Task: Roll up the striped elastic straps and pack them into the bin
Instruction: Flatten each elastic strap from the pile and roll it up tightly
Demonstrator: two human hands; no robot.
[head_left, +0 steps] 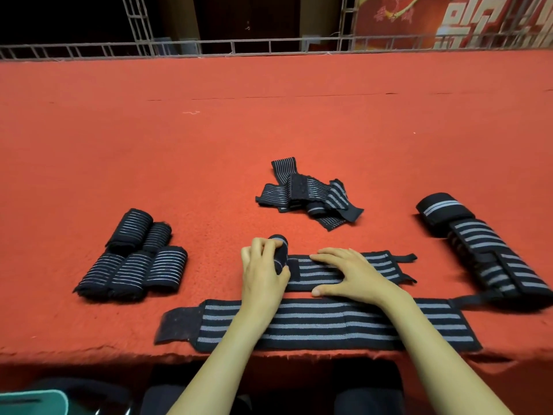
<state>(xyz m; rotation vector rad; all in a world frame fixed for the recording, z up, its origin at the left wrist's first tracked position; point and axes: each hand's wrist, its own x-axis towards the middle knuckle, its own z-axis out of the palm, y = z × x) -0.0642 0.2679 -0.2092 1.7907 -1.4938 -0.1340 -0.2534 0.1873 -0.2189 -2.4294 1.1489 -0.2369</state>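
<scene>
Five rolled straps at left

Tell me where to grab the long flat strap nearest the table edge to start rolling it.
Probably its plain black left end tab, pinched from above, coming in from the left: the strap lies flat and stretched out, and that tab juts out bare past the stripes.

Bare red cloth beyond; rolled straps left, strap heap ahead.
</scene>
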